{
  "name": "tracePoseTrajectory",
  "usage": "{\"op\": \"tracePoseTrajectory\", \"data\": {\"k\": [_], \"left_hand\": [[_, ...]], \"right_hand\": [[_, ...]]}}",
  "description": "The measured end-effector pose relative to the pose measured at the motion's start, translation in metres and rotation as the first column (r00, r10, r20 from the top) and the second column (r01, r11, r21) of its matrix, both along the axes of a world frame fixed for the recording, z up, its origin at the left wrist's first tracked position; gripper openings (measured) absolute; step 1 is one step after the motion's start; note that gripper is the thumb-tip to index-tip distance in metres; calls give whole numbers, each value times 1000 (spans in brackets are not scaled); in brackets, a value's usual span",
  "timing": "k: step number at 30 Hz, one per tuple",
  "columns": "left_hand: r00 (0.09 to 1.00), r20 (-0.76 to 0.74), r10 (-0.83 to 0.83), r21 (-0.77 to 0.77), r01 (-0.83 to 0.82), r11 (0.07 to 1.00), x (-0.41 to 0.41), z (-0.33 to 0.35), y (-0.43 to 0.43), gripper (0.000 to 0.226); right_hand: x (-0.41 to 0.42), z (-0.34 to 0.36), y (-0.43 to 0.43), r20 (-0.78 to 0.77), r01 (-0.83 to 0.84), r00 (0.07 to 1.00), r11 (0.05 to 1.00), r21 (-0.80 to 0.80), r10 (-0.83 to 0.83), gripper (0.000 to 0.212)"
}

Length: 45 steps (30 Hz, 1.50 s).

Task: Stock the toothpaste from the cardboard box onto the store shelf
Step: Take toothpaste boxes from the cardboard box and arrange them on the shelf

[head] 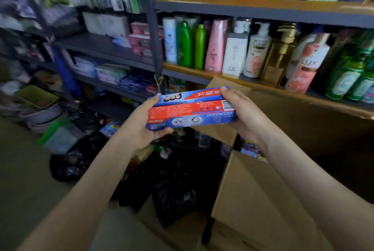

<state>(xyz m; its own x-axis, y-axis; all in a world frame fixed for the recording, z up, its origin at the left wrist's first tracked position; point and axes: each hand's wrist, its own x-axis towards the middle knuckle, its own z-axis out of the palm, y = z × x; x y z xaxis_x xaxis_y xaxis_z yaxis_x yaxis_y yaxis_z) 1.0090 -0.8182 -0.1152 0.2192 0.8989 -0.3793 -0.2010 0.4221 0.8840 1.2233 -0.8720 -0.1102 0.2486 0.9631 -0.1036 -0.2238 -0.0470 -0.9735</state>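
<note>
A stack of blue and red toothpaste boxes [192,109] is held level in front of me, above the floor and short of the shelves. My left hand [139,125] grips its left end, thumb on top and fingers underneath. My right hand [244,115] grips its right end the same way. The open cardboard box [263,200] stands below and to the right, its flaps up; its inside is dark and hidden. More blue toothpaste boxes [135,82] lie on a lower grey store shelf [113,86] to the left.
Shampoo and body-wash bottles [232,50] crowd the wooden-edged shelf [202,71] straight ahead and the one above. Tissue packs [139,38] fill the left shelves. Black plastic bags [172,180] and loose goods cover the floor below. Basins [40,113] are stacked at far left.
</note>
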Motion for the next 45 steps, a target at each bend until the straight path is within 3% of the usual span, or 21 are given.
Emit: {"op": "tracePoseTrajectory", "data": {"k": [3, 6, 9, 14, 17, 20, 25, 28, 31, 35, 37, 40, 43, 45], "left_hand": [[999, 8, 49, -50, -48, 998, -61, -9, 27, 38], [995, 16, 96, -79, -94, 992, -126, -16, 59, 33], [981, 48, 189, -103, -183, 978, -187, -26, 91, 22], [981, -52, 185, -134, -190, 973, -243, -48, 134, 17], [993, -105, 60, -76, -69, 995, -259, -58, 159, 22], [991, -110, -70, -1, 71, 997, -270, -64, 182, 44], [995, -91, -47, -6, 47, 999, -290, -76, 236, 59], [991, -127, -33, 92, 45, 995, -309, -84, 277, 38], [984, -180, -5, 199, 41, 979, -324, -84, 319, 16], [977, -215, -13, 252, 68, 965, -346, -87, 372, 30], [979, -201, -28, 240, 77, 968, -357, -89, 398, 35], [978, -192, -84, 201, 122, 972, -369, -97, 436, 25], [959, -213, -189, 240, 239, 941, -380, -104, 478, 30], [897, -288, -334, 292, 415, 862, -382, -106, 502, 33]], "right_hand": [[-57, -6, 41, -46, 33, 998, 999, -15, -34, 35], [-109, -14, 85, -107, 145, 984, 989, -17, -146, 17], [-152, -22, 120, -194, 207, 959, 978, -19, -206, 13], [-205, -32, 160, -226, 228, 948, 974, -14, -225, 7], [-226, -38, 183, -216, 154, 965, 988, 11, -148, 9], [-244, -47, 209, -138, 11, 990, 996, 86, 1, 11], [-256, -75, 265, -57, -308, 943, 922, 236, 329, 25], [-266, -90, 311, -146, -378, 898, 899, 222, 414, 39], [-288, -102, 360, -214, -318, 917, 941, 120, 337, 52], [-314, -116, 418, -117, -301, 949, 951, -68, 292, 27], [-321, -122, 441, -14, -318, 948, 940, -123, 319, 27], [-324, -128, 468, 143, -342, 917, 919, -198, 372, 35], [-323, -128, 492, 352, -398, 799, 868, -297, 487, 34], [-331, -129, 503, 466, -433, 691, 833, -345, 552, 27]]}}
